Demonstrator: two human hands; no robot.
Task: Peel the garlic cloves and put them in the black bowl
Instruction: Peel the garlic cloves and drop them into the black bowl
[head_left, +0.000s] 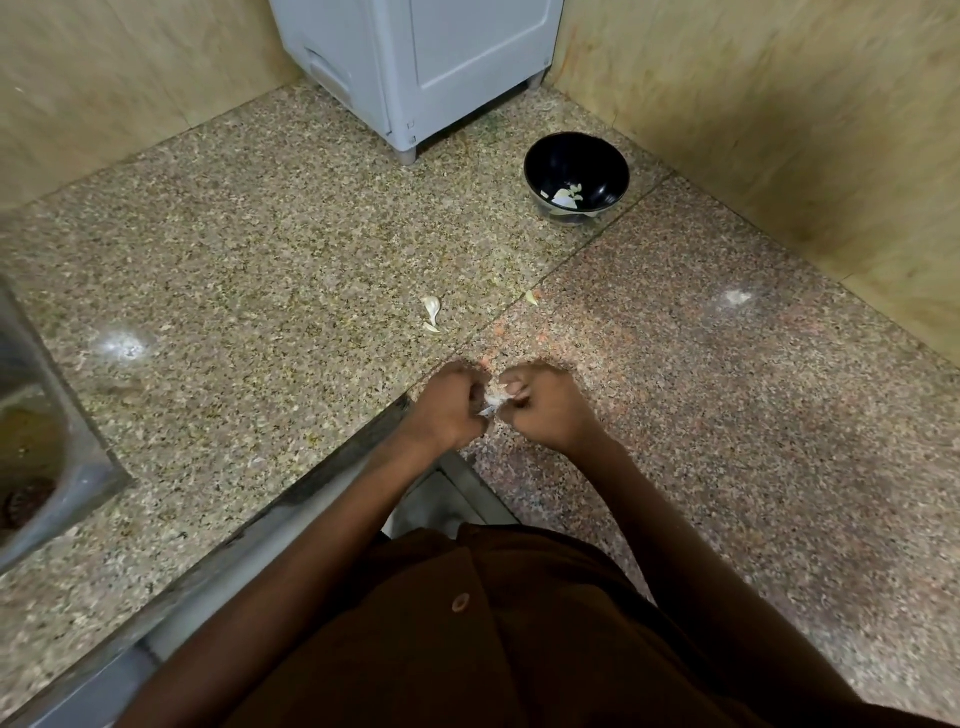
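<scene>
Steel shows at the far left, where the corner of a sink (31, 426) is sunk into the speckled granite counter (249, 270). Further along, a pale grey appliance (415, 67) stands at the back against the beige wall (753, 104). On the counter in front of it, near the seam between the two slabs, lies a garlic clove (431, 306) with a smaller scrap of skin (431, 327) just beside it, and a second small clove (531, 297) rests a little to the right, on the seam.

Nearer the counter's front edge the two hands meet, knuckles up. The left hand (449, 402) has its fingers curled in tight, and the right hand (545, 408) is curled the same way; between them they pinch a garlic clove being peeled (496, 399), white and papery, with a sliver of skin hanging below it. Just which fingers do the pinching is hidden behind the knuckles. Both forearms run back to a dark brown shirt (519, 649) with a round button (460, 603).

To the right and well behind the hands, close to the appliance's front corner, sits the black bowl (602, 156), upright, with a few pale pieces of garlic (567, 196) in its bottom. Whether they are peeled cloves or skins is hard to tell
</scene>
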